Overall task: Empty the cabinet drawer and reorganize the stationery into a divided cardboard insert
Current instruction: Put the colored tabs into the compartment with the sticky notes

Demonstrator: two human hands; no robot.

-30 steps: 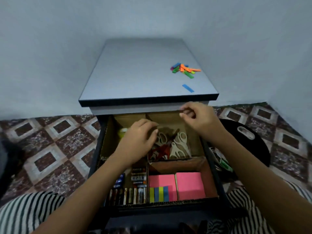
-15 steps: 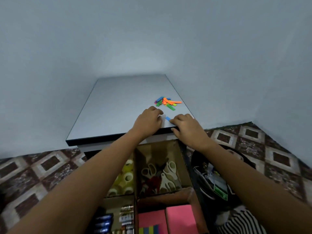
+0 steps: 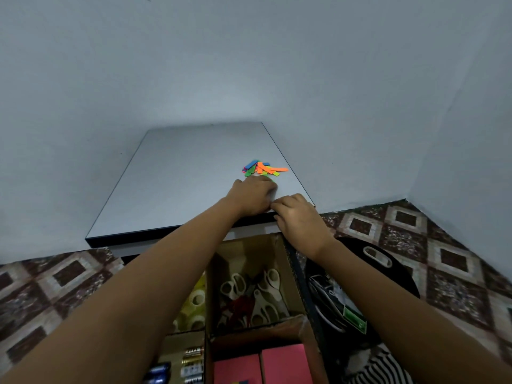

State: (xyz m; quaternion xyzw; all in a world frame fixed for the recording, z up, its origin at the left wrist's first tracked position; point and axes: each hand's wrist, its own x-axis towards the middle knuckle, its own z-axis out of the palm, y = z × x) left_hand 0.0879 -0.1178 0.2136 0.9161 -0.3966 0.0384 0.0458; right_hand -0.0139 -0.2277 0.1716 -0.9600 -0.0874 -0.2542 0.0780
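Observation:
A pile of coloured sticky flags [image 3: 263, 169] lies on the grey cabinet top [image 3: 180, 184], near its right edge. My left hand [image 3: 253, 194] rests palm down on the top just before the pile, fingers curled under, a green flag showing at its fingertips. My right hand [image 3: 297, 217] is at the front right corner with curled fingers whose tips meet the left hand. What either hand holds is hidden. Below, the open drawer's cardboard insert [image 3: 291, 261] holds scissors [image 3: 249, 297], tape rolls [image 3: 195, 303], batteries [image 3: 189, 361] and pink sticky notes [image 3: 277, 364].
A black round container [image 3: 388, 273] with small items stands on the patterned floor tiles right of the drawer. Pale walls close in behind the cabinet and on the right. My striped clothing [image 3: 379, 367] shows at the bottom right.
Both hands left the drawer and came up onto the cabinet top. The loose blue flag lay between them half a second ago and is now covered. My left hand has slid toward the pile.

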